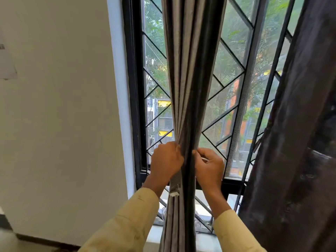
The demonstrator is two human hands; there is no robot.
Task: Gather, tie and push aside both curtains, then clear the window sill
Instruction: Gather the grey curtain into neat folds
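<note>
Plain off-white wall (60,115) at left, with a white reveal (121,106) beside the black window frame (135,88). Black diagonal grille (232,53) over mesh-screened panes. Daylight enters. Green trees (234,31) and an orange building (240,124) stand outside. Dark skirting (45,241) meets pale floor (9,242).

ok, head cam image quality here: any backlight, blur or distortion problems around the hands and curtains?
Head view: daylight from outside backlights the scene, so the dark curtain at right is nearly black. The grey curtain, left hand and right hand stay sharp and readable. The wide-angle lens tilts and bows the window frame. The trees outside look hazy.
</note>
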